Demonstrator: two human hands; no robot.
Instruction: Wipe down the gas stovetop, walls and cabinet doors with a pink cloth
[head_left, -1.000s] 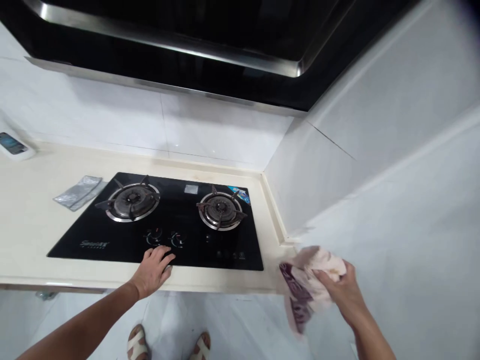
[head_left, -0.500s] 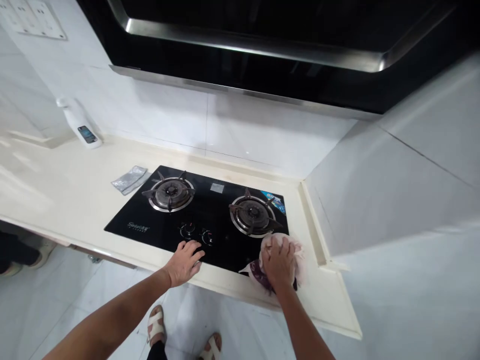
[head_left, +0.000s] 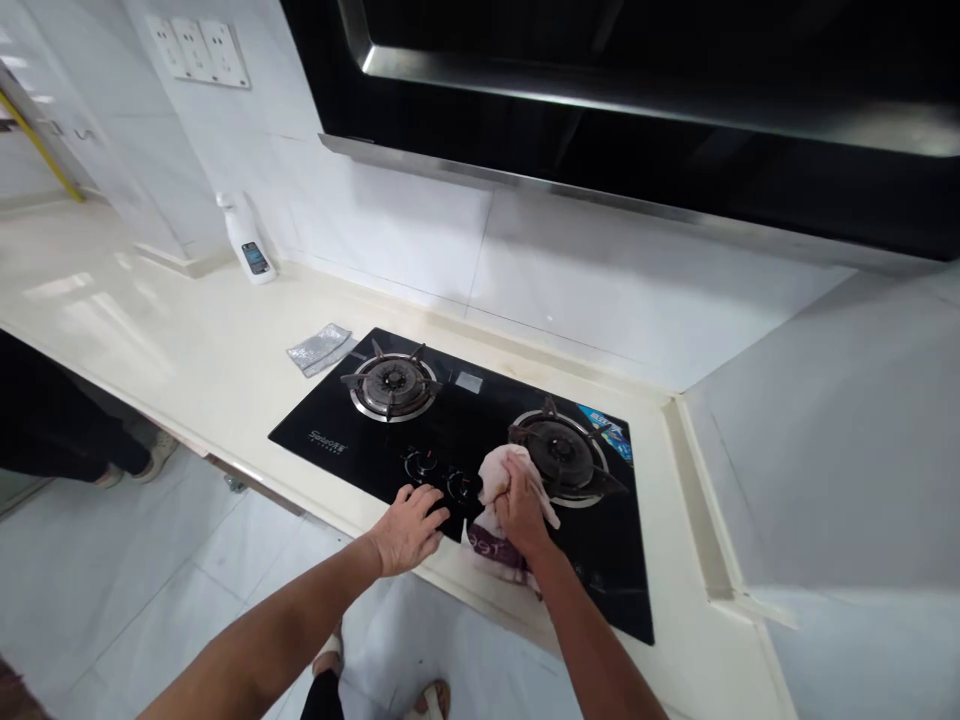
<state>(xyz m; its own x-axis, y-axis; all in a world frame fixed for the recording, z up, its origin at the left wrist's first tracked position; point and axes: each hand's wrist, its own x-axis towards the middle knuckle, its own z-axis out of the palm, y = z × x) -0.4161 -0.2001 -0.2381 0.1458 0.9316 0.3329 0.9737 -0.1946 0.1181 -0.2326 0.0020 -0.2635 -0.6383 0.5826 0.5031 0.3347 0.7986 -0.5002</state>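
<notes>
A pale pink cloth (head_left: 499, 472) with a dark purple printed band is bunched under my right hand (head_left: 523, 508), whose fingers press and grip it. The cloth lies on the black glass gas stove (head_left: 330, 440), between the knobs and the right burner (head_left: 561, 455). Resting at the front edge of the stove is my left hand (head_left: 411, 528), fingers spread, just below the two knobs (head_left: 420, 463), holding nothing. The left burner (head_left: 394, 386) stands further back with its dark pan supports.
A white bottle (head_left: 247, 245) stands by the back wall on the cream counter (head_left: 180, 340). A silver packet (head_left: 321, 348) lies left of the stove. Overhead hangs a black range hood (head_left: 600, 140). Another person's legs (head_left: 67, 420) show at the left edge.
My right hand has moved the cloth left across the stove, from the front right corner to near the knobs. The left hand stays at the front edge. The view has turned left.
</notes>
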